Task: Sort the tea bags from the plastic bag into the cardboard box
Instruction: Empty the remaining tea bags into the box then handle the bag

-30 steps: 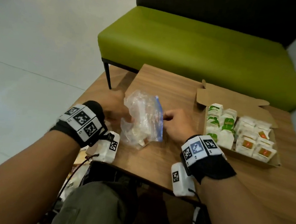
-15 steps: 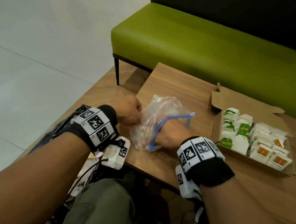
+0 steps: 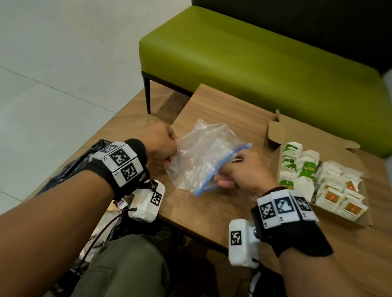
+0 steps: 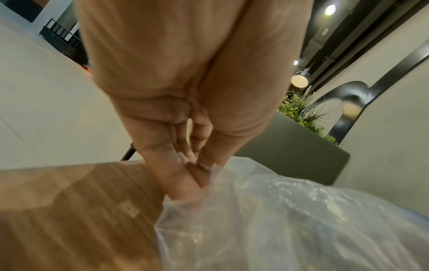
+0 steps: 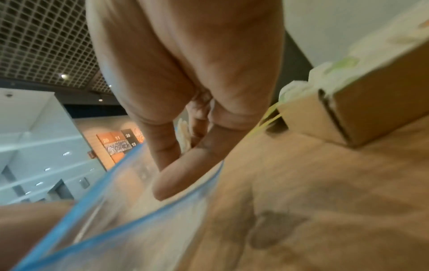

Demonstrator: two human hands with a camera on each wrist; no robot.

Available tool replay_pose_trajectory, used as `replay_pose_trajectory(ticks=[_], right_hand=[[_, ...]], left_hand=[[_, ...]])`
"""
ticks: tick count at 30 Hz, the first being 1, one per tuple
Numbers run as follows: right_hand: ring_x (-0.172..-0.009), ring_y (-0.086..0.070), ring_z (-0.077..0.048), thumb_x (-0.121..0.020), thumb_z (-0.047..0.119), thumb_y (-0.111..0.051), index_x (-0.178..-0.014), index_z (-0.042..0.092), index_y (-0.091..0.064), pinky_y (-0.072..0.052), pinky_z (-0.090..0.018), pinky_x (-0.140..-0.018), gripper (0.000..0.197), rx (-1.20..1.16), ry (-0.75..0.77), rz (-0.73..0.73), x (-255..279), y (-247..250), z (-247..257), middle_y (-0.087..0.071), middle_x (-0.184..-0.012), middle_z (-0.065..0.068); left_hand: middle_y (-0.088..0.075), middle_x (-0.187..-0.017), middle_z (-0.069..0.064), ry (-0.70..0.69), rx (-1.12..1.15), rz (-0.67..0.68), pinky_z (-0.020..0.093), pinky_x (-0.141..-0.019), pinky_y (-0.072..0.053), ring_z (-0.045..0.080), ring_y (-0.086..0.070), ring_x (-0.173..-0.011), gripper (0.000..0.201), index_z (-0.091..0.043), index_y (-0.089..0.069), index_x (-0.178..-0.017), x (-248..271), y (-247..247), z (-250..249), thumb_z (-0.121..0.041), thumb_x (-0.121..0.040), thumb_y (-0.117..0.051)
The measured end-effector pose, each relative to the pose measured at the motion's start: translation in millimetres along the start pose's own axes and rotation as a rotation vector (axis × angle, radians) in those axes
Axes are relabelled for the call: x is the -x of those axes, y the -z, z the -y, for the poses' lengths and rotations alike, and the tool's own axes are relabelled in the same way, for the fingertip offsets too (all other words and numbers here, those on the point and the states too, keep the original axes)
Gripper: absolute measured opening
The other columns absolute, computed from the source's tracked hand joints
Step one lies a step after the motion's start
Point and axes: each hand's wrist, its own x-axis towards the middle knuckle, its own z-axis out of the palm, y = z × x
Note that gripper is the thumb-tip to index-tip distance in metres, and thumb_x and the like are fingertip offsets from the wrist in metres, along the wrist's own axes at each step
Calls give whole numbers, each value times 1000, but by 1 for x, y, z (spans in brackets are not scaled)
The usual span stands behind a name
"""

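A clear plastic bag [image 3: 201, 158] with a blue zip rim [image 3: 214, 176] lies on the wooden table [image 3: 207, 216]. My left hand [image 3: 170, 160] pinches its closed end, which the left wrist view shows as crumpled plastic [image 4: 278, 220] at my fingertips [image 4: 197, 179]. My right hand [image 3: 226, 172] is at the bag's mouth with its fingers curled round a small pale thing, apparently a tea bag [image 5: 183, 133]. The open cardboard box [image 3: 327, 216] stands to the right. It holds green-labelled tea bags [image 3: 291, 164] on its left and orange-labelled ones [image 3: 344, 191] on its right.
A green bench [image 3: 270, 67] with a dark back stands just behind the table. Dark plastic [image 3: 68, 167] lies over the lower table edge at my left. My knee [image 3: 125, 273] is under the near edge. The box corner [image 5: 336, 113] is close to my right hand.
My right hand went into the bag's mouth and has drawn back to the blue rim. The bag is now stretched out flatter between both hands. My left hand keeps its hold.
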Motion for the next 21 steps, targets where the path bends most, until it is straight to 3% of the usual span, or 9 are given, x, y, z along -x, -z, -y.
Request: replay_pose_trajectory(ticks=[2,6,8,9,11,14,16,18,21], right_hand=[[-59,-70,-13,-90,-3,-68,-95,8,-67,-59,-23,-52,12,-75,-13,-54,4,13,1,-71,-81,-13],[-55,-66,-11,-88,2,-68,-100,8,-70,-54,-23,-48,13,-136,54,-143,14,39,3,-71,-80,-11],[-54,-62,-8,-88,4,-69,-98,11,-71,-52,-22,-48,12,-175,138,-215,21,49,6,-69,-78,-6],[-54,-60,-7,-88,4,-70,-96,13,-71,-51,-21,-49,12,-201,195,-246,24,55,7,-67,-77,-4],[-58,-57,-8,-88,4,-71,-92,16,-70,-50,-21,-51,13,-219,291,-280,33,65,14,-64,-77,-2],[-67,-55,-11,-87,8,-74,-95,20,-73,-46,-20,-52,14,-161,352,-256,41,80,19,-65,-81,-1],[-71,-57,-14,-87,11,-75,-96,21,-76,-43,-20,-53,14,-125,378,-246,45,89,20,-69,-82,-1],[-70,-61,-10,-86,13,-76,-97,21,-78,-43,-19,-54,14,-131,415,-232,50,97,20,-73,-82,1],[-59,-59,-3,-86,8,-75,-97,17,-78,-42,-15,-52,14,-184,473,-207,59,108,16,-70,-73,3]], left_hand=[[-65,-70,10,13,1,-30,41,-66,-61,21,-62,-53,11,-9,-61,-87,2,-2,-2,3,-88,-59],[-68,-71,11,12,-53,-59,41,-64,-63,23,-66,-56,9,-3,-64,-87,7,-6,-8,1,-87,-56],[-71,-83,8,-35,-309,-94,31,-61,-56,21,-66,-70,8,-9,-67,-89,10,-4,-15,-14,-86,-60],[-70,-92,4,-74,-450,-136,29,-63,-50,21,-64,-79,15,-11,-66,-92,12,-4,-19,-26,-87,-63],[-61,-108,1,-184,-481,-241,30,-74,-46,22,-60,-95,39,-13,-60,-105,16,-5,-30,-48,-89,-61],[-58,-117,1,-498,-152,-375,33,-82,-49,18,-59,-101,51,-18,-59,-116,37,-10,-67,-61,-89,-56],[-63,-110,-6,-635,-53,-206,29,-79,-50,9,-62,-96,47,-23,-60,-118,52,-16,-99,-61,-91,-55],[-68,-101,-10,-675,-39,43,25,-73,-51,3,-64,-88,41,-25,-61,-122,65,-27,-128,-52,-91,-61],[-69,-89,0,-695,78,204,18,-58,-48,5,-62,-74,22,-15,-68,-110,72,-47,-154,-27,-92,-69]])
